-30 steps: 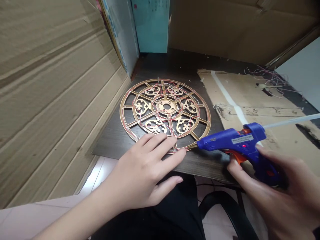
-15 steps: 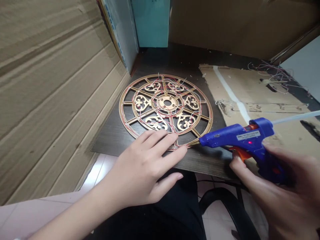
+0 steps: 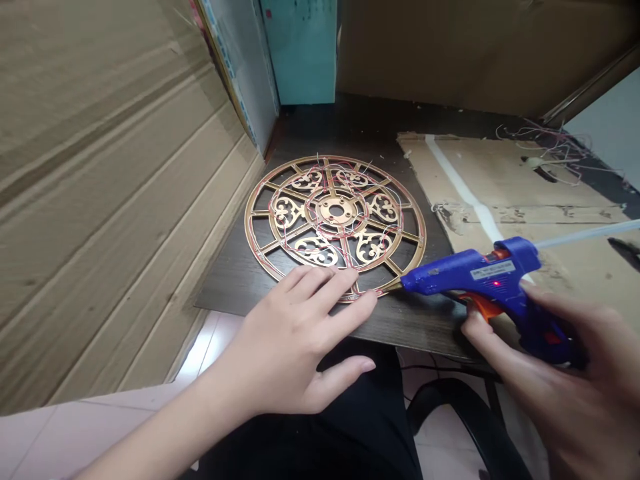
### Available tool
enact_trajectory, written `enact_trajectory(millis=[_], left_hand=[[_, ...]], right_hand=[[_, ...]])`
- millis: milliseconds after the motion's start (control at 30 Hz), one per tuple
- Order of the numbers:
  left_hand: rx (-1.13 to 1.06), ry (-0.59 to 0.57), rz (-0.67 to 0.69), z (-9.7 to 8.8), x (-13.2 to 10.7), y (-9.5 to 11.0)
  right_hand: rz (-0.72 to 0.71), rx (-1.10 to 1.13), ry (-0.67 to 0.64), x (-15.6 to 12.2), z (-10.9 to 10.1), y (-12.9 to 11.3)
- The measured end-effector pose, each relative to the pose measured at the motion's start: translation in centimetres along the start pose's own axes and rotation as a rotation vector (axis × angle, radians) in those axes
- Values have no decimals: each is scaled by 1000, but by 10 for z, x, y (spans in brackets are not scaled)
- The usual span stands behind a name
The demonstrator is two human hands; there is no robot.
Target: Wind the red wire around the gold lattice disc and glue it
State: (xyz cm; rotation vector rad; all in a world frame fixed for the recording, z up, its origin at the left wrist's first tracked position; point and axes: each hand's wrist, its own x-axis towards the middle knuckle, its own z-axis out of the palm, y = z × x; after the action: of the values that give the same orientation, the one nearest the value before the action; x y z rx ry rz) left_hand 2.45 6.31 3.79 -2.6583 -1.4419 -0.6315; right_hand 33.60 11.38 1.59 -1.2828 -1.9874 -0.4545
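Light's soft and even, kinda dim and warm, seems to come from overhead. The dark wooden table (image 3: 350, 127) soaks most of it up, barely any sheen. Faint soft shadow under the blue plastic glue gun (image 3: 470, 277). Wide lens bows the corrugated cardboard wall (image 3: 100, 200) along the left edge, and the right hand (image 3: 565, 393) down in the corner looks slightly smeared; centre's sharp.

The glue gun (image 3: 480, 277) in the right hand (image 3: 565, 373) is bright blue, with an orange trigger, a white label and a red light. At the left hand's (image 3: 295, 340) fingertips, the openwork disc (image 3: 335, 220) is gold, patterned with spokes and scrolled hearts and laced with thin red and white wires. The tabletop (image 3: 350, 127) under it is dark brown. Beyond the right hand, the tan cardboard sheet (image 3: 525, 187) carries a white stripe.
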Motion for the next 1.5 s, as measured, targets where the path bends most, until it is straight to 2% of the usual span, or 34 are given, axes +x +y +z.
enact_trajectory(millis=[167, 400, 600, 733, 967, 1300, 1400, 1500], left_hand=[[-4, -13, -4, 0, 1, 0], [1, -13, -6, -1, 0, 0], [-3, -10, -6, -1, 2, 0], [-6, -18, -4, 0, 2, -1], [3, -3, 6, -1, 1, 0], [5, -13, 4, -1, 1, 0], [2, -17, -2, -1, 2, 0], [-16, -16, -6, -2, 2, 0]], right_hand=[[56, 24, -92, -2, -6, -6], [65, 52, -125, 1, -10, -11], [96, 41, -58, 1, -5, -10], [89, 43, -97, 1, -6, -10], [-13, 27, -112, 5, -7, -13], [-39, 27, -59, 12, -4, -19], [-28, 9, -58, 10, -5, -17], [43, 4, -98, 10, -7, -13]])
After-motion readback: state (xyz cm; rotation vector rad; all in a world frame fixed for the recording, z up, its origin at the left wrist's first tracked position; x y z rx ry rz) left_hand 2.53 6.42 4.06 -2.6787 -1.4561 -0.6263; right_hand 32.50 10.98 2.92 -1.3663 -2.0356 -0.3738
